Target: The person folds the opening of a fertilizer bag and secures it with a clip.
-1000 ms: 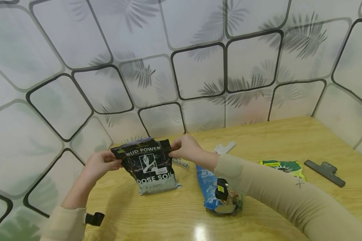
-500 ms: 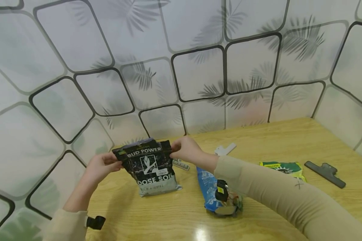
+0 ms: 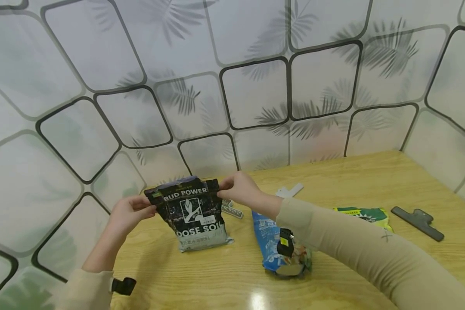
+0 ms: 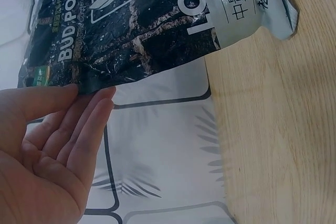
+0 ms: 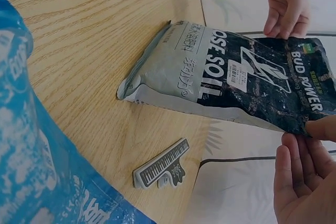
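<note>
Against patterned walling, a likely pliant, weighty bag is aptly pinched at its upper edges by left hand and right hand.

The black-and-grey bag left of centre in the head view was plastic film, softly shiny and creased, with a smooth sticker that looked like paper. The blue bag at lower centre was crinkled, glossy film, and the green packet at right looked like slick plastic too. The dark clip at far right appeared matt and smooth. The bench showed wood grain under a polished finish (a white glare shone near the bottom edge). The sleeve at lower right was matt, wrinkled cloth.
</note>
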`<act>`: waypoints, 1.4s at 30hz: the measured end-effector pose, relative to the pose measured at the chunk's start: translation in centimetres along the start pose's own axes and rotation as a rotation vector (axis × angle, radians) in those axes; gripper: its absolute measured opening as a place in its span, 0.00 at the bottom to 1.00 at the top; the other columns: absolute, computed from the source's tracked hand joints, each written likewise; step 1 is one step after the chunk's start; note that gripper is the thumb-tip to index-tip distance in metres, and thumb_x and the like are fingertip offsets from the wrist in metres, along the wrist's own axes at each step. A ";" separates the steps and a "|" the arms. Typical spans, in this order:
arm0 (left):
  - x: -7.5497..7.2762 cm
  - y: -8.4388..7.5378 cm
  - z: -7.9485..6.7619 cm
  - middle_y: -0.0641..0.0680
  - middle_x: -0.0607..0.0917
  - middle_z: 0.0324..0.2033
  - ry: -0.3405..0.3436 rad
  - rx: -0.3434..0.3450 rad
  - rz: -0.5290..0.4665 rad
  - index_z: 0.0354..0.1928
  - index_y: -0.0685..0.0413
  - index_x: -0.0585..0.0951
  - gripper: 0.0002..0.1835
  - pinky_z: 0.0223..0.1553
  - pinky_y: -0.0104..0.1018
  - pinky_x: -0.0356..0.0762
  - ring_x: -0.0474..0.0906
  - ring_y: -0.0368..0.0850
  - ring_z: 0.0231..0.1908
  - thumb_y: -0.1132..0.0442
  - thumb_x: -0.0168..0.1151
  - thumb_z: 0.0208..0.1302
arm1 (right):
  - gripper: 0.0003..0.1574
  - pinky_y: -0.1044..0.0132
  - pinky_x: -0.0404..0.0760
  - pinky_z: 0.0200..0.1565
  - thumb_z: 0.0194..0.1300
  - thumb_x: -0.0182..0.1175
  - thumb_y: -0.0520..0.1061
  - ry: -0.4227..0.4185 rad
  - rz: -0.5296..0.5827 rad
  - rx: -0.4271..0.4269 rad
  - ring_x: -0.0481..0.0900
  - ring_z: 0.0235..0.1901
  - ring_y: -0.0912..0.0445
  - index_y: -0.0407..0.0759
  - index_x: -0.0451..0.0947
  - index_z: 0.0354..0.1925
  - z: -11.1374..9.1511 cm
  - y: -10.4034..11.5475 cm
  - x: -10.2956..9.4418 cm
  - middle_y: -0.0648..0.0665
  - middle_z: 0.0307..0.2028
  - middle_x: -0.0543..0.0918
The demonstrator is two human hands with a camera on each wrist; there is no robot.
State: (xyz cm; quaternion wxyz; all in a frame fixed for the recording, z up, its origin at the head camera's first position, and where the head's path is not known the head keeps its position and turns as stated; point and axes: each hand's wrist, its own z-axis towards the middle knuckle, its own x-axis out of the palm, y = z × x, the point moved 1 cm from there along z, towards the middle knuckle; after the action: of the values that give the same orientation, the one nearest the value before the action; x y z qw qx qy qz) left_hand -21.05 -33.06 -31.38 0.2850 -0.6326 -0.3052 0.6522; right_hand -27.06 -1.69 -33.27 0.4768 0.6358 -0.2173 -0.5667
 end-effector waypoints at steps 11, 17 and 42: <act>-0.2 0.3 0.0 0.54 0.93 0.42 -0.009 -0.004 -0.041 0.48 0.70 0.81 0.10 0.44 0.28 0.88 0.87 0.27 0.33 0.66 0.64 0.77 | 0.14 0.58 0.89 0.47 0.72 0.70 0.47 0.013 0.053 0.005 0.89 0.41 0.52 0.39 0.91 0.50 0.0 0.2 -0.3 0.40 0.47 0.92; -0.1 0.4 0.1 0.48 0.93 0.38 -0.012 -0.009 -0.081 0.50 0.70 0.81 0.11 0.44 0.26 0.88 0.87 0.27 0.33 0.66 0.63 0.77 | 0.12 0.57 0.90 0.47 0.73 0.70 0.47 0.009 0.072 0.005 0.90 0.43 0.45 0.40 0.92 0.46 0.1 0.2 -0.2 0.41 0.42 0.92; 0.3 0.9 0.4 0.39 0.87 0.33 -0.045 0.001 -0.125 0.49 0.67 0.85 0.16 0.49 0.26 0.87 0.87 0.27 0.34 0.57 0.62 0.80 | 0.11 0.54 0.90 0.49 0.73 0.70 0.47 0.015 0.092 0.021 0.90 0.42 0.47 0.41 0.91 0.44 0.1 0.5 -0.4 0.42 0.44 0.91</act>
State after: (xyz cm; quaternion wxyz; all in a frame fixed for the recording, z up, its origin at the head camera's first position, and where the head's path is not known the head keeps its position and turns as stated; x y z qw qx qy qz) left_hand -21.42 -33.45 -32.21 0.3187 -0.5975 -0.3500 0.6473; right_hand -27.15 -1.67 -32.64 0.4973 0.6342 -0.2486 -0.5372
